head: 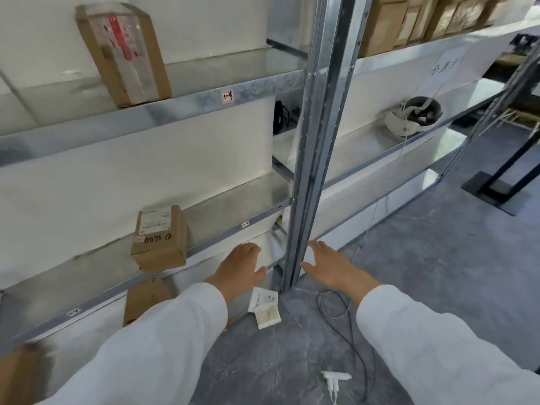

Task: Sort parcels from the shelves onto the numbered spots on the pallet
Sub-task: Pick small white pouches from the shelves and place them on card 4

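White-sleeved arms reached toward the shelving. Left hand (240,268) was open and empty, fingers spread over the lower shelf edge (204,244). Right hand (330,266) was open and empty too, just right of the steel upright (315,141). A labelled brown parcel (160,238) stood at 10 o'clock from the left hand; another parcel (146,299) lay at 8 o'clock below. A taped parcel (124,54) leaned at 11 o'clock above. Paper packets (264,306) lay on the floor at 6 o'clock.
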### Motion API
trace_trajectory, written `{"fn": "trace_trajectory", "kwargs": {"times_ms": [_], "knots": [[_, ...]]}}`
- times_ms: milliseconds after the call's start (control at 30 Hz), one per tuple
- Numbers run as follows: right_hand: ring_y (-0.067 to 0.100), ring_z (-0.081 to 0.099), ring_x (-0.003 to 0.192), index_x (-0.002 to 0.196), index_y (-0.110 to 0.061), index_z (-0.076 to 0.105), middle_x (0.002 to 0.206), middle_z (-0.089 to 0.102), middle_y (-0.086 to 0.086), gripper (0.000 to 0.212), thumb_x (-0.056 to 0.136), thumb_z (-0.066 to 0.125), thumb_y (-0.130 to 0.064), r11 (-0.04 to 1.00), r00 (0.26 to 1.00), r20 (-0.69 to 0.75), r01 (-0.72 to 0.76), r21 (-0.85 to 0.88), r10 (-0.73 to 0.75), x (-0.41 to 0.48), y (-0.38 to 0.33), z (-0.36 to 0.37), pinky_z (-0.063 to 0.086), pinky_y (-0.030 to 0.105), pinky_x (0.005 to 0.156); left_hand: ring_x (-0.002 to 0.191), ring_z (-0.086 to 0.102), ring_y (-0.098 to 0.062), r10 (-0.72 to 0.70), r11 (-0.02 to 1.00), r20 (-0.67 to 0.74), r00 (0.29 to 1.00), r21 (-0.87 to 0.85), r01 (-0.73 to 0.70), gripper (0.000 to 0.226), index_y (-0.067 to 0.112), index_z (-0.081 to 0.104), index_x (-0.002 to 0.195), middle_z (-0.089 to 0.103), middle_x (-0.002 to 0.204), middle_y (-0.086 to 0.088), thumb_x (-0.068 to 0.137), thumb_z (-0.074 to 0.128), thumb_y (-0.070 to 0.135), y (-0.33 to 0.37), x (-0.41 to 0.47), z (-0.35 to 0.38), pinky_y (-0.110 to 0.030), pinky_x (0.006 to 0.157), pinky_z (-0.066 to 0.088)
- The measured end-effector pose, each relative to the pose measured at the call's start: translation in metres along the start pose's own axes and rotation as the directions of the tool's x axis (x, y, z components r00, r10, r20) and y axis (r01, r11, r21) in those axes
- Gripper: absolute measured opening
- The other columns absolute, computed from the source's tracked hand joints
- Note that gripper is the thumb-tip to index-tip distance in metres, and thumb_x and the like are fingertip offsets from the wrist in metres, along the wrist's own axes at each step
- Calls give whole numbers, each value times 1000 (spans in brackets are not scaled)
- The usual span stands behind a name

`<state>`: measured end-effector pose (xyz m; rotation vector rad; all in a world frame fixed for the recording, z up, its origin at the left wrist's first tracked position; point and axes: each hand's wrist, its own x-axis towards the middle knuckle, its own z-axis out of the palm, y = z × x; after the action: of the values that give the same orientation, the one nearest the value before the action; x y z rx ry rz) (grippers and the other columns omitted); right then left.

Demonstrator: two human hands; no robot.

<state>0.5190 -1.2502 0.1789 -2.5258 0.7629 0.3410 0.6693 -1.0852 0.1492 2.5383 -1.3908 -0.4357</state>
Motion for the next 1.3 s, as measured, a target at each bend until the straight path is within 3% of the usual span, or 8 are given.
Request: {"fn": "trace_trajectory", "kwargs": {"times_ms": [133,267,367,533,633,967,1067,1300], "knots": [[29,44,127,147,-13,27,141,42,11,61,96,45,-42,1000,998,62,-24,-17,25,29,14,15,38,37,102,131,40,-20,-8,999,106,994,-47,13,53,10,40,139,43,142,-5,94,50,36,-5,25,29,-31,108,35],[31,37,135,148,-9,24,150,33,12,63,97,45,-40,999,987,152,-48,-9,49,66,39,33,33,39,108,125,46,-22,-42,996,197,980,-70,57,46,11,45,130,49,134,-4,93,52,39,-8,55,63,-31,103,40],[30,43,128,140,-9,33,143,39,10,56,95,45,-40,998,976,211,-55,20,49,97,63,50,39,40,100,118,49,-22,-70,995,273,960,-45,85,39,14,48,122,52,128,-3,92,52,38,-7,78,89,-34,98,43],[32,44,128,142,-12,33,142,42,10,57,94,47,-40,999,961,273,-49,12,44,151,113,85,40,40,103,122,48,-20,-146,987,315,938,-25,162,51,22,42,129,48,130,4,86,46,49,-19,128,146,-41,98,45],[31,37,135,148,-14,25,149,34,9,61,95,45,-38,999,953,299,-52,15,45,187,146,120,32,40,109,125,45,-22,-132,991,314,940,13,135,48,12,46,131,48,135,-2,92,49,38,-26,159,190,-35,102,39],[27,48,120,135,-15,37,130,46,5,49,96,44,-42,985,916,382,-157,72,118,292,243,341,39,35,98,123,45,-24,-39,996,385,922,93,3,41,10,50,126,50,128,-5,92,49,32,-110,208,435,-33,104,37],[27,45,124,138,-14,36,136,44,6,53,94,49,-40,970,902,399,-221,103,164,326,264,412,38,36,102,123,45,-24,-109,991,407,907,115,68,40,9,48,128,48,132,-6,93,51,27,-153,221,497,-33,104,37],[27,39,134,149,-12,24,150,32,5,68,94,52,-41,957,902,393,-252,142,179,418,299,561,35,37,107,128,43,-26,-90,965,419,904,262,-26,46,6,48,128,47,134,-9,86,57,23,-251,273,621,-33,106,35]]}}
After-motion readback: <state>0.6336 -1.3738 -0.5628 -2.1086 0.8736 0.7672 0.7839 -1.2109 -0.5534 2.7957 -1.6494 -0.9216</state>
